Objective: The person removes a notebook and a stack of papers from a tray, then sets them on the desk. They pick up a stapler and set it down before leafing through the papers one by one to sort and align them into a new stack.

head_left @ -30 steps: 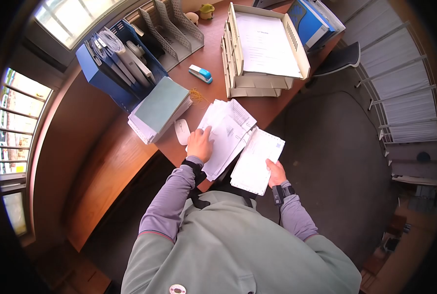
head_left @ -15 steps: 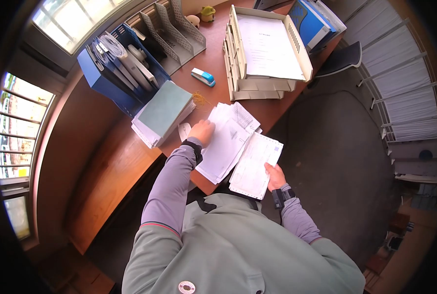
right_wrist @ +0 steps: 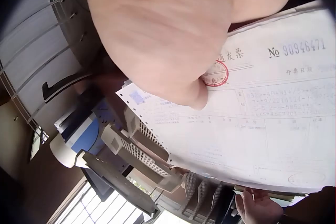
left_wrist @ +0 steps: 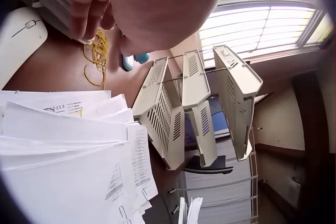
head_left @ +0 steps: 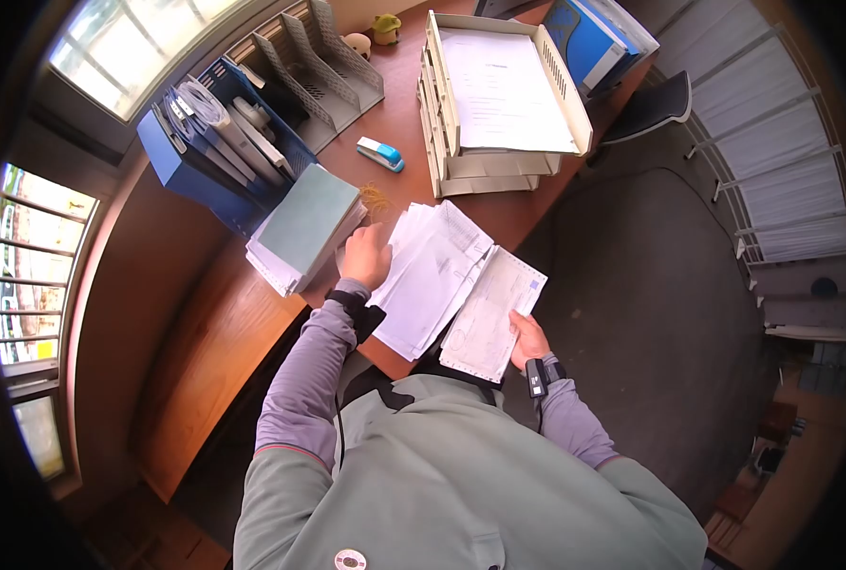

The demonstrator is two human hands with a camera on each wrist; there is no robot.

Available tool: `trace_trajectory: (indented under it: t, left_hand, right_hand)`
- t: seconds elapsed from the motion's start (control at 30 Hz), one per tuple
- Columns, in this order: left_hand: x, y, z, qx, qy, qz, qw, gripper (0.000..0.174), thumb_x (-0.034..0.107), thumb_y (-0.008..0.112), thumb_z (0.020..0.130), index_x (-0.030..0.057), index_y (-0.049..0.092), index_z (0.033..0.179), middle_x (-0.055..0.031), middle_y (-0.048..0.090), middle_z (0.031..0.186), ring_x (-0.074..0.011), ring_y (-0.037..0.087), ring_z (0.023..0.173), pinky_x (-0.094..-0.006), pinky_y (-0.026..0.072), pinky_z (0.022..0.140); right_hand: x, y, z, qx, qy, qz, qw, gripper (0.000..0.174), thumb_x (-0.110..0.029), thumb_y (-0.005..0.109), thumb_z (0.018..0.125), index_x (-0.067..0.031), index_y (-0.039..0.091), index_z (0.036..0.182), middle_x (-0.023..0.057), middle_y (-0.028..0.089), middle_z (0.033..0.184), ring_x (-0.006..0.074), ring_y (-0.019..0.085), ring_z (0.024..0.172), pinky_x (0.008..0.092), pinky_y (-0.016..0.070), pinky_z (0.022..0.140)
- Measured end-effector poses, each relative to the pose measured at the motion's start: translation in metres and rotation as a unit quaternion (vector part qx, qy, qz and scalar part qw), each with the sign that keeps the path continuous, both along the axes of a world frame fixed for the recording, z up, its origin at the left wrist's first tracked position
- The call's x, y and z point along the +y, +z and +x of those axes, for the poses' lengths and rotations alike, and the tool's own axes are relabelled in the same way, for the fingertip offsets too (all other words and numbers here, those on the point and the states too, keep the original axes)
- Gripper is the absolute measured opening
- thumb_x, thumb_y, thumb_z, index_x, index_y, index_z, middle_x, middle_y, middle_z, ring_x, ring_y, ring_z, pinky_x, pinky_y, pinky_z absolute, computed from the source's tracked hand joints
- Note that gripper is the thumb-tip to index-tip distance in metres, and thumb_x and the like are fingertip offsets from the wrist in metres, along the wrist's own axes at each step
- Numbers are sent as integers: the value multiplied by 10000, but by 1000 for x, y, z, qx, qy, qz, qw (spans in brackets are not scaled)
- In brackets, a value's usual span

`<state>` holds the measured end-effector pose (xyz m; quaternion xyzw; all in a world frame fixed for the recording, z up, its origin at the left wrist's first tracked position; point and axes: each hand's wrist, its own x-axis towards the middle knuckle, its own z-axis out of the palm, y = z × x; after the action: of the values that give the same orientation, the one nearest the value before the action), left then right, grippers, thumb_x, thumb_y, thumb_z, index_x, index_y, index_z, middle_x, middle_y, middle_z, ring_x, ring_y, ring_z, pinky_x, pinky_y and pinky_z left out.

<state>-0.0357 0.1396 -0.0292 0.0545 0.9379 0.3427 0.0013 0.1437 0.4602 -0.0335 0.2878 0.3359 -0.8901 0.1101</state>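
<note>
My right hand (head_left: 529,342) grips a sheaf of printed invoices (head_left: 491,318) at its right edge, thumb on top. The right wrist view shows a red oval stamp, a printed number and punched holes along the edge of the top invoice (right_wrist: 262,129). My left hand (head_left: 366,258) is beside the stack of papers with a green cover (head_left: 311,220), fingers bent loosely near its edge. In the left wrist view those fingers (left_wrist: 94,16) are close to yellow rubber bands (left_wrist: 97,56). Loose papers (head_left: 432,275) with paper clips lie between the hands, partly under the invoices.
A white mouse (left_wrist: 21,37) lies near the left hand. Beyond are a blue-white stapler (head_left: 380,154), a cream letter tray (head_left: 508,95), a blue file box (head_left: 190,166) and a grey file rack (head_left: 323,81). The desk's edge runs along the right side.
My left hand has left the loose papers and moved left, over to the green-covered stack. The right hand keeps holding the invoices, nearly in place.
</note>
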Motion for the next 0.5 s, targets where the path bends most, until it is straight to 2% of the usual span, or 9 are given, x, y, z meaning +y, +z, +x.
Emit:
trace_trajectory:
  t: [0.03, 0.1, 0.17, 0.2, 0.27, 0.33, 0.4, 0.5]
  left_hand:
    - [4, 1, 14, -30, -56, -19, 998, 438, 212, 697, 831, -4, 604, 1200, -226, 586, 1160, -382, 539, 1110, -443, 425, 1009]
    - [19, -8, 41, -78, -63, -24, 995, 421, 272, 712, 816, 19, 635, 1144, -222, 582, 1160, -401, 535, 1079, -459, 445, 957]
    - [34, 0, 55, -128, -51, -98, 986, 514, 357, 769, 756, 6, 619, 1100, -210, 584, 1140, -393, 543, 1070, -457, 450, 943]
    - [40, -1, 57, -128, -32, -106, 986, 541, 364, 782, 738, 6, 599, 1100, -207, 582, 1139, -389, 545, 1073, -459, 449, 942]
    - [47, -3, 60, -129, -11, -114, 985, 568, 371, 794, 720, 6, 580, 1100, -203, 579, 1138, -386, 546, 1075, -462, 449, 941]
    - [51, -5, 57, -140, 6, -154, 978, 676, 387, 822, 686, -5, 543, 1160, -210, 578, 1138, -377, 549, 1077, -443, 453, 943]
    - [53, -1, 53, -157, 16, -159, 975, 670, 376, 825, 678, -7, 539, 1148, -208, 577, 1138, -379, 549, 1075, -447, 455, 936]
    - [54, 10, 45, -189, 26, -163, 968, 643, 351, 822, 677, -9, 535, 1125, -207, 571, 1153, -384, 545, 1089, -454, 458, 926]
  right_hand:
    - [2, -1, 0, -5, 0, -12, 1000, 397, -104, 575, 953, 20, 503, 1323, 141, 606, 1287, 278, 593, 1171, 432, 445, 1043]
    - [8, -3, 1, -10, -3, -23, 1000, 397, -114, 574, 952, 20, 505, 1320, 142, 608, 1284, 285, 592, 1173, 440, 443, 1046]
    - [15, -9, 3, -1, 13, -72, 997, 396, -135, 563, 955, 21, 507, 1315, 150, 615, 1272, 299, 594, 1173, 458, 443, 1047]
    - [17, -14, 4, -3, 13, -71, 997, 396, -135, 563, 955, 21, 507, 1315, 150, 615, 1272, 299, 594, 1173, 458, 443, 1047]
    - [19, -24, 5, -8, 25, -140, 990, 392, -149, 545, 962, 26, 505, 1310, 156, 618, 1264, 301, 599, 1169, 465, 447, 1046]
    - [14, -28, 2, -17, 34, -147, 988, 391, -153, 542, 964, 29, 504, 1308, 159, 618, 1264, 302, 600, 1168, 467, 447, 1047]
    - [1, -30, -3, -35, 48, -133, 989, 394, -163, 532, 969, 39, 500, 1306, 160, 617, 1266, 303, 601, 1166, 469, 447, 1047]
    - [-30, -38, -10, -43, 37, -95, 994, 456, -144, 547, 963, 23, 449, 1376, 162, 582, 1319, 304, 568, 1211, 467, 421, 1067]
